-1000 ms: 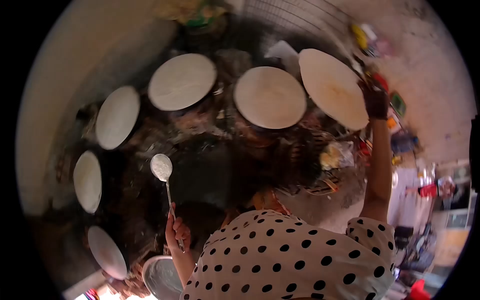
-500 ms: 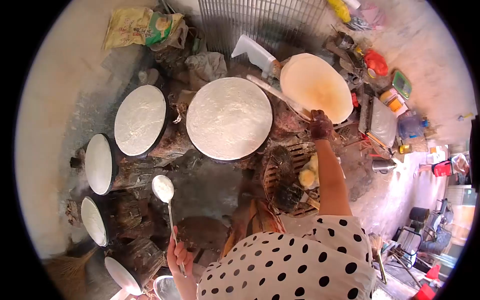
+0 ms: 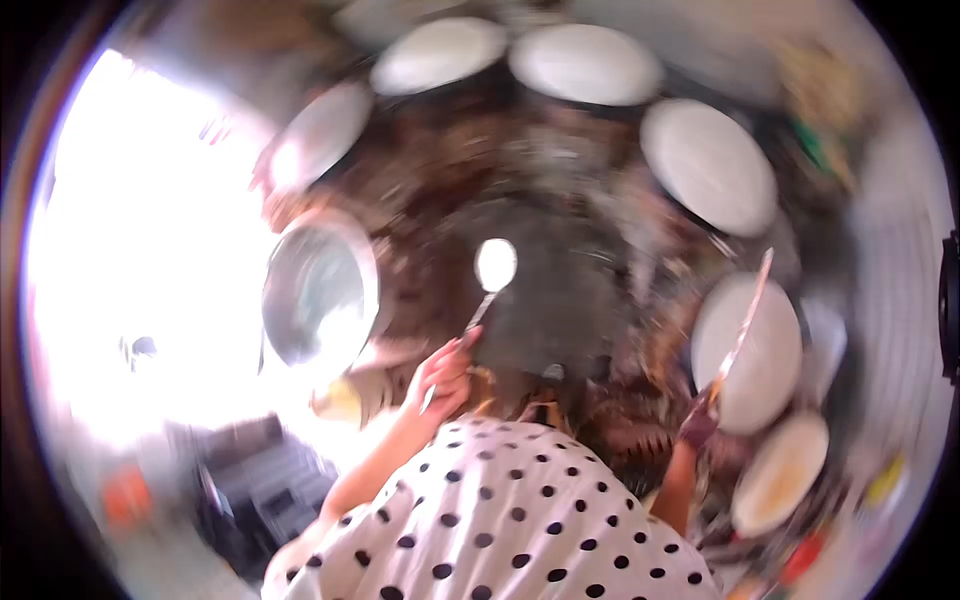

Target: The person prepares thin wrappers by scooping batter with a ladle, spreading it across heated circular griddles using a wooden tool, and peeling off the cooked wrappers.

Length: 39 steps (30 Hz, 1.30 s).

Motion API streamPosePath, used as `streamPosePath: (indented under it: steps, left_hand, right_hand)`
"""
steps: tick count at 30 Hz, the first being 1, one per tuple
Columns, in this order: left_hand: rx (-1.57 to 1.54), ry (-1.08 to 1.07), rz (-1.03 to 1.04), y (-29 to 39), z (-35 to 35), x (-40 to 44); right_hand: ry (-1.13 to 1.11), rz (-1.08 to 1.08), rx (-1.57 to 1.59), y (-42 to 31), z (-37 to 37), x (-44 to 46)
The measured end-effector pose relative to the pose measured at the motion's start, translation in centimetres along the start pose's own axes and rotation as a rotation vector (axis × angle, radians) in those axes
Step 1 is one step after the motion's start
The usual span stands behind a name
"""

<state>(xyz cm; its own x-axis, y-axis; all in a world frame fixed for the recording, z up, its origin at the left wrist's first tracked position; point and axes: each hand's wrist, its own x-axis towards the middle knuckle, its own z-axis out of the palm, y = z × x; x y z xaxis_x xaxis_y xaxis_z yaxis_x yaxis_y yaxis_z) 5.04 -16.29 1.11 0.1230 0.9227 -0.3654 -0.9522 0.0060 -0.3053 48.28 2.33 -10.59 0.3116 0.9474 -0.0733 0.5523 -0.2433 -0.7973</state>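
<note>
The whole view is smeared by a turn of the head. My left hand (image 3: pixel 441 378) is closed around the handle of a ladle (image 3: pixel 496 265), whose round bowl looks white inside. In a dark glove, my right hand (image 3: pixel 698 422) grips a long, thin, flat stick (image 3: pixel 748 320). That stick crosses in front of a round griddle covered in white batter (image 3: pixel 728 345). Below it at the right lies a pale round flatbread (image 3: pixel 782 475) with a browned middle. To the left of my left hand stands a large metal basin (image 3: pixel 372 275); its contents are blurred.
More round white-topped griddles curve along the far side: one at right (image 3: pixel 710 165), one at top centre (image 3: pixel 585 65), one beside it (image 3: pixel 440 55) and one at left (image 3: pixel 325 135). Bright glare (image 3: pixel 150 280) fills the left. Dark objects (image 3: pixel 265 485) stand at lower left.
My view has swung left, shifting the griddles rightward and bringing the basin into sight. The ladle and stick remain in my hands; the stick now points more upright.
</note>
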Motion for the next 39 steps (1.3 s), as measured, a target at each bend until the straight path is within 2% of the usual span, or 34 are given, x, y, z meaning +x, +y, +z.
streamPosePath:
  steps: [2,3,4,5,6,7,8,9,11,12,14,15,17,18,19,21,22,23,25,26,27,28,29,30,31,32,33,34,36,37,38,39]
  left_hand:
    - [-0.231,0.013,0.220,2.5,-2.0,-3.3]
    - [-0.313,-0.033,0.276,4.4,-4.1,-5.2]
    - [-0.185,-0.059,0.376,4.9,-5.5,-7.6]
    - [-0.051,-0.072,0.469,5.8,-6.6,-10.2]
    - [0.370,0.353,0.656,6.3,-8.1,-12.6]
    - [0.741,0.607,0.785,7.2,-10.0,-14.3]
    - [0.805,0.721,0.802,11.4,-11.8,-18.3]
    - [0.866,0.836,0.829,13.1,-13.5,-19.2]
    - [0.660,0.802,0.889,19.4,-17.8,-21.1]
    - [0.554,0.813,0.864,22.6,-18.8,-21.9]
    - [0.314,0.771,0.880,29.3,-20.8,-23.3]
    - [0.256,0.769,0.875,32.0,-22.0,-24.0]
    - [0.439,0.915,0.841,37.1,-25.9,-25.3]
    - [0.498,1.002,0.820,39.0,-25.9,-25.7]
    - [0.468,1.010,0.811,40.6,-26.2,-25.9]
    - [0.787,1.278,0.738,42.9,-26.1,-26.3]
    - [0.909,1.351,0.723,43.3,-26.4,-26.4]
    - [0.893,1.353,0.718,43.0,-25.9,-27.0]
    - [1.150,1.333,0.597,42.1,-23.4,-28.5]
    - [1.149,1.281,0.538,41.8,-23.9,-29.5]
    - [1.141,1.277,0.543,41.3,-23.4,-29.8]
    - [1.184,1.391,0.525,40.6,-22.6,-30.1]
    - [1.223,1.509,0.501,40.2,-22.3,-30.4]
    - [1.448,1.628,0.730,39.9,-23.9,-29.8]
    - [1.439,1.629,0.727,39.9,-25.5,-28.9]
    - [1.421,1.701,0.607,40.6,-24.1,-28.0]
    - [1.395,1.776,0.482,41.0,-23.2,-27.2]
    - [1.376,1.790,0.474,40.9,-24.7,-26.0]
    - [1.394,1.842,0.717,40.4,-28.0,-23.5]
    - [1.388,1.854,0.714,40.0,-28.5,-23.1]
    - [0.881,1.548,0.772,39.8,-27.7,-22.7]
    - [0.407,1.202,0.789,39.5,-26.6,-22.2]
  right_hand:
    - [-0.466,-0.006,-0.078,-4.3,8.5,-1.9]
    - [-0.783,0.149,0.077,-4.2,12.9,-2.8]
    - [-1.079,0.342,0.178,-3.9,17.3,-3.5]
    - [-1.361,0.909,0.485,-5.2,21.3,-4.1]
    - [-1.396,0.434,0.236,-10.0,22.3,-7.5]
    - [-1.377,-0.043,0.010,-16.3,22.9,-12.2]
    - [-1.445,-0.093,-0.130,-20.6,26.7,-18.3]
    - [-1.520,-0.156,-0.269,-23.2,29.2,-20.7]
    - [-1.649,0.281,-0.440,-29.2,34.5,-27.1]
    - [-1.652,0.284,-0.484,-30.2,37.5,-29.4]
    - [-1.718,0.568,-0.676,-31.1,43.5,-33.2]
    - [-1.715,0.568,-0.693,-31.0,45.2,-34.5]
    - [-1.769,0.448,-0.815,-30.4,49.3,-37.3]
    - [-1.776,0.617,-0.824,-30.4,51.5,-38.4]
    - [-1.771,0.627,-0.858,-30.0,53.6,-39.8]
    - [-1.796,0.372,-0.820,-30.3,55.5,-43.6]
    - [-1.798,0.267,-0.785,-30.9,55.8,-45.4]
    - [-1.798,0.268,-0.803,-30.3,56.3,-45.5]
    - [-1.916,-0.228,-0.945,-28.3,57.1,-43.9]
    - [-1.952,-0.433,-0.900,-28.5,56.1,-42.3]
    - [-1.960,-0.420,-0.874,-29.0,54.9,-40.8]
    - [-1.954,-0.276,-0.876,-29.9,53.9,-39.7]
    - [-1.846,0.184,-0.939,-31.0,53.2,-39.3]
    - [-1.850,0.183,-0.952,-31.5,53.4,-39.5]
    - [-1.814,0.248,-0.958,-31.7,53.6,-39.8]
    - [-1.779,0.308,-0.960,-31.8,54.3,-40.2]
    - [-1.788,0.303,-0.970,-31.6,55.3,-41.0]
    - [-1.845,0.257,-0.941,-31.0,56.3,-42.4]
    - [-1.919,0.217,-0.914,-30.3,57.8,-44.0]
    - [-1.966,0.177,-0.889,-30.4,58.4,-44.3]
    - [-2.013,0.132,-0.863,-30.6,58.8,-44.0]
    - [-2.024,0.124,-0.864,-27.8,60.1,-42.0]
